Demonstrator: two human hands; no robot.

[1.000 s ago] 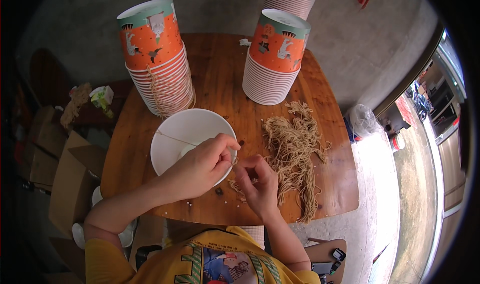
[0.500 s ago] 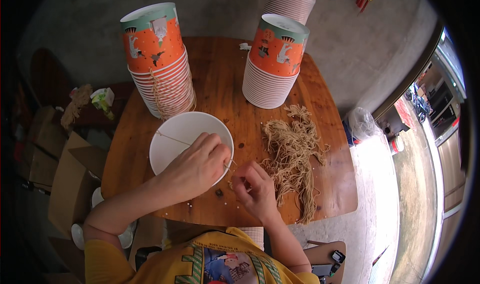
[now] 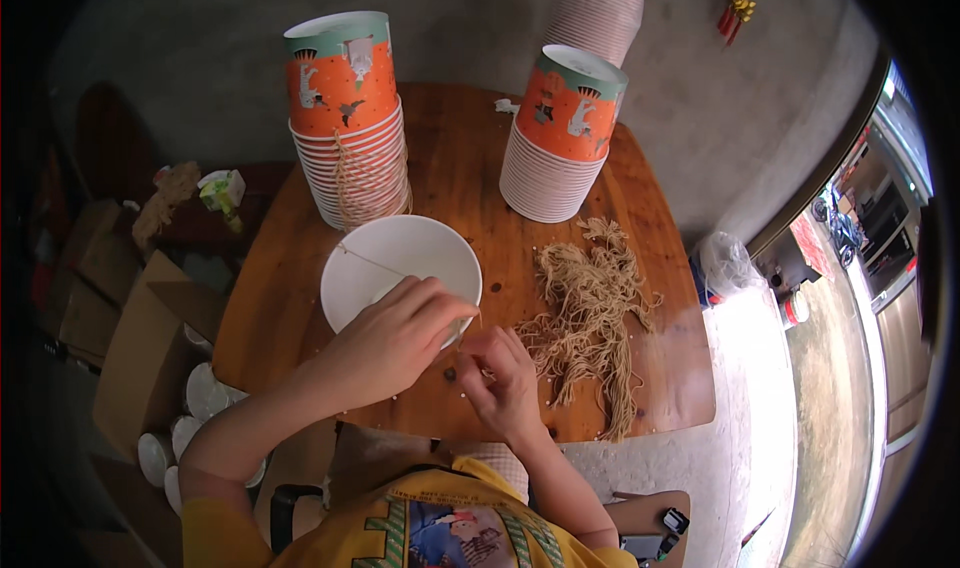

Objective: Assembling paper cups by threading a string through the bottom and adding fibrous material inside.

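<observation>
A white paper bucket (image 3: 375,230) stands mouth up near the table's front edge. From its far left rim a thin beige cord (image 3: 372,262) crosses the opening toward my left hand (image 3: 400,336). That hand lies over the near right rim, thumb and fingers pinched on the cord. Just outside the same rim, my right hand (image 3: 500,376) has its fingers curled closed around the cord's end, which is partly hidden. To the right of the hands spreads a loose heap of beige cords (image 3: 592,308).
Two tall stacks of upside-down orange and green paper buckets stand farther back, one at left (image 3: 345,88) with cords hanging on it, one at right (image 3: 570,108). A cardboard box (image 3: 140,368) with white round pieces sits left of the wooden table (image 3: 445,158).
The whole view has shifted slightly. My left hand has turned, its fingers now stretched farther over the right rim in a pinch. My right hand stays close beside it.
</observation>
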